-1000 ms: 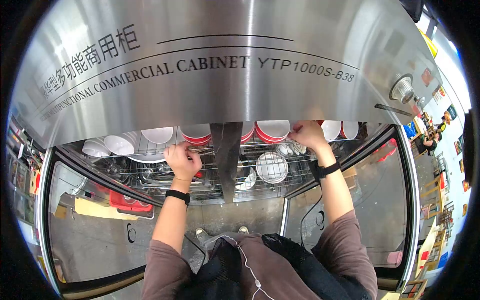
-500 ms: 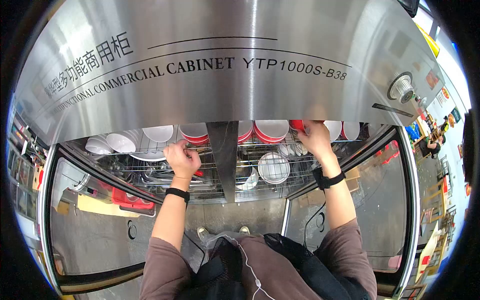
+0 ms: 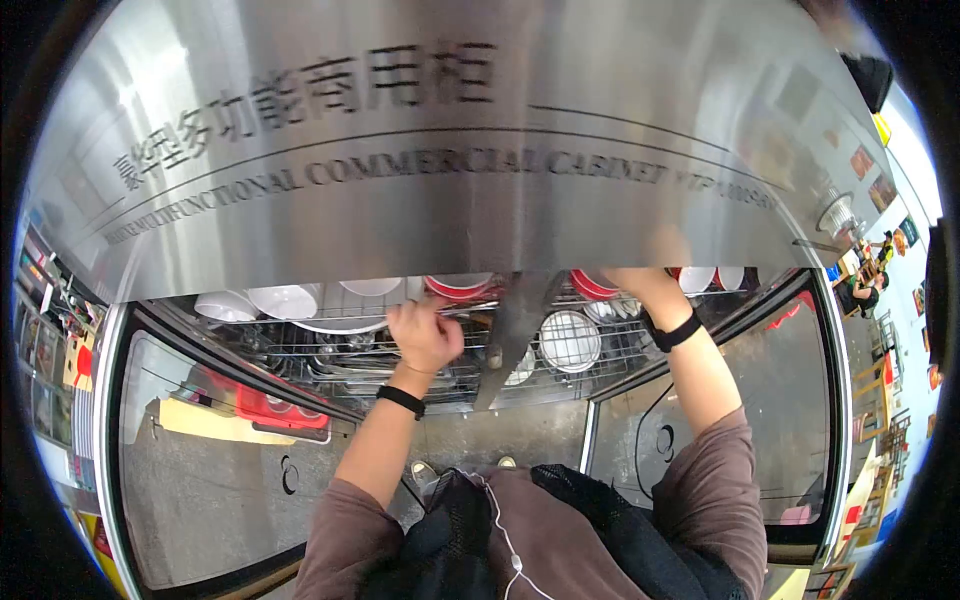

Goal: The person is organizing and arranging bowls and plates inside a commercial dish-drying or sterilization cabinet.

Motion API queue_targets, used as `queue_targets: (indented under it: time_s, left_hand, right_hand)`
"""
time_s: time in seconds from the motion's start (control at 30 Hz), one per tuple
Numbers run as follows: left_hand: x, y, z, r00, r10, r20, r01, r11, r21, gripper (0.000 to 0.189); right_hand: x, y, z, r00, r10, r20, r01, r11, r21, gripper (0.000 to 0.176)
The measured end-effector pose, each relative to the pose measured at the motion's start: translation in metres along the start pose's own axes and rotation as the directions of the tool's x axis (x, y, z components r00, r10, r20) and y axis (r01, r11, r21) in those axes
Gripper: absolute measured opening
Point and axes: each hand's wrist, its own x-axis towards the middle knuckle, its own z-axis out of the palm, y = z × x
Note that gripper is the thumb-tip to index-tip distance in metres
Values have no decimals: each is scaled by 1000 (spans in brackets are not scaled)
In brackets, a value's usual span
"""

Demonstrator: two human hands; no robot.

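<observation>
My left hand [image 3: 427, 337] is at the front edge of the upper wire shelf [image 3: 355, 323], its fingers curled round the front wires. Just behind it are a white bowl [image 3: 371, 286] and a red-and-white bowl [image 3: 458, 291]. My right hand [image 3: 648, 287] reaches in under the steel cabinet front [image 3: 420, 225], which hides its fingertips. To that hand's left is a red bowl [image 3: 594, 286]; to its right stand white bowls with red outsides [image 3: 697, 279]. Whatever the right fingers touch is out of sight.
Glass doors [image 3: 215, 450] stand open on both sides. A dark centre post [image 3: 510, 335] divides the cabinet front. White plates [image 3: 569, 341] and metal utensils sit lower down. Beyond the left door glass is a red basket [image 3: 280, 410]. People [image 3: 868, 290] are far right.
The view has turned, so the cabinet appears shifted right and lower. My right hand has gone further under the steel front, closer to the red bowl. The left hand stays at the shelf edge.
</observation>
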Motion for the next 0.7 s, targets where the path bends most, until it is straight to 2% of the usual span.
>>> queue_targets:
  time_s: [0.07, 0.13, 0.5, 0.7]
  left_hand:
    - [2, 0, -4, 999, -4, 46, 4, 1000, -6, 39]
    - [2, 0, -5, 998, -7, 62, 8, 1000, -19, 40]
    - [8, -4, -17, 986, 36, 163, -23, 996, -85, 50]
    - [4, -6, -16, 979, 38, 201, -33, 999, -28, 46]
  right_hand:
    - [12, 7, 24, 997, -78, -1, 78, 996, -45, 31]
    - [19, 9, 36, 996, -90, -4, 89, 993, -73, 31]
    - [41, -3, 54, 997, -72, -15, 70, 988, -140, 30]
    - [43, -4, 55, 997, -79, -6, 77, 989, -128, 30]
